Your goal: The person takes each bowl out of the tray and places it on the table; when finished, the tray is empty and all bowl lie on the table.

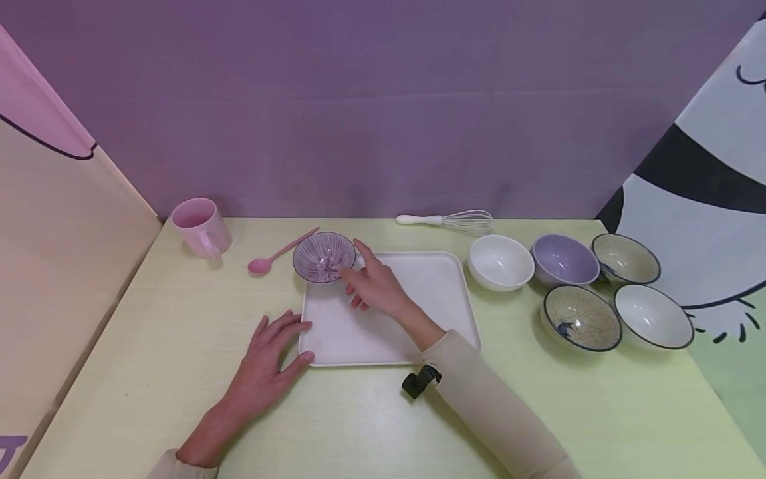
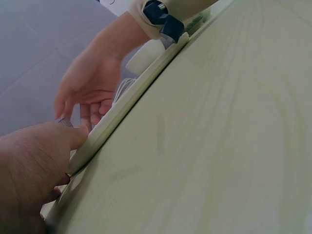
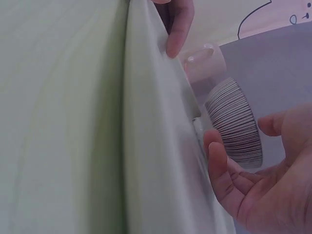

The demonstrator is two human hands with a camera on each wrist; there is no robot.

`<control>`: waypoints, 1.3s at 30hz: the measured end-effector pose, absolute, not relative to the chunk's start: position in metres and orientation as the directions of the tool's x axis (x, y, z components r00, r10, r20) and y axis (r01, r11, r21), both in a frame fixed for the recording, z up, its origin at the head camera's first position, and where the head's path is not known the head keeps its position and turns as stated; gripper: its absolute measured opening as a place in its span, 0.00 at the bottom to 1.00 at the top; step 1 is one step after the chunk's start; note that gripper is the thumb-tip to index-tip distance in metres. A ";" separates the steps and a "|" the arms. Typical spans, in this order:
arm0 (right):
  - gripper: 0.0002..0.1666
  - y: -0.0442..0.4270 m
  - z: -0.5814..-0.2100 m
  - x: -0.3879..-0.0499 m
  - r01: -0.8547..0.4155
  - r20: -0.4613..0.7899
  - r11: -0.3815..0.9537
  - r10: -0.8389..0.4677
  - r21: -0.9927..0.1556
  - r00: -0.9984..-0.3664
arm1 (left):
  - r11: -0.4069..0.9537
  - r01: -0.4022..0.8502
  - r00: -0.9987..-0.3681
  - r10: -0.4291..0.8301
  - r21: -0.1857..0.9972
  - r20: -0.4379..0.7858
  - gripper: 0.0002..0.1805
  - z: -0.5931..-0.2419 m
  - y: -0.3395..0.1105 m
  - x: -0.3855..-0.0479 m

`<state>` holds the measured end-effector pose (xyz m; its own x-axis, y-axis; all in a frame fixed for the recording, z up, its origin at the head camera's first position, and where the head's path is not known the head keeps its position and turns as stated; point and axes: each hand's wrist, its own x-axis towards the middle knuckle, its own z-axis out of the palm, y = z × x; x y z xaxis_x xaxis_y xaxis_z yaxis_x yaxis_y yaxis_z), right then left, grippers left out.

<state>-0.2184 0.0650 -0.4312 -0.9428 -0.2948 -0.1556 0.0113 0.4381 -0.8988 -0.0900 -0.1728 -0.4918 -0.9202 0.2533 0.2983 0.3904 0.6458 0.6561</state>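
A small bowl with purple stripes (image 1: 324,257) stands upright at the far left corner of a white rectangular tray (image 1: 419,286), overlapping its rim. My right hand (image 1: 378,287) is at the bowl's right side, fingers and thumb spread. In the right wrist view the striped bowl (image 3: 236,124) shows beyond the parted thumb and fingers; whether a fingertip touches it is unclear. At the tray's near left corner lies my left hand (image 1: 266,362), its fingers stretched out and their tips on the rim. The left wrist view shows the left hand (image 2: 39,161) beside the tray edge.
A pink mug (image 1: 201,228) and a pink spoon (image 1: 260,267) lie left of the bowl. Behind the tray is a whisk (image 1: 443,219). To the right stand a white bowl (image 1: 501,263), a purple bowl (image 1: 564,260) and several patterned or dark-rimmed bowls (image 1: 582,319).
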 end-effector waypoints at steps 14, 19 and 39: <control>0.43 0.059 -0.446 -0.223 -0.001 -0.086 0.284 -0.291 -0.959 -0.953 | 0.655 0.396 -0.918 0.254 0.643 0.306 0.26 -0.492 -0.173 -0.090; 0.42 0.056 -0.448 -0.224 -0.010 -0.073 0.279 -0.284 -0.960 -0.956 | 0.654 0.400 -0.916 0.255 0.642 0.311 0.26 -0.492 -0.173 -0.091; 0.42 0.053 -0.448 -0.220 -0.009 -0.027 0.233 -0.152 -0.972 -0.988 | 0.644 0.421 -0.905 0.257 0.639 0.338 0.25 -0.493 -0.173 -0.090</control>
<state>-0.2202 0.0532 -0.4482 -0.9880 -0.1521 -0.0272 -0.0092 0.2335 -0.9723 -0.0900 -0.1728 -0.4932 -0.9055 0.2572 0.3375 0.4210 0.6442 0.6386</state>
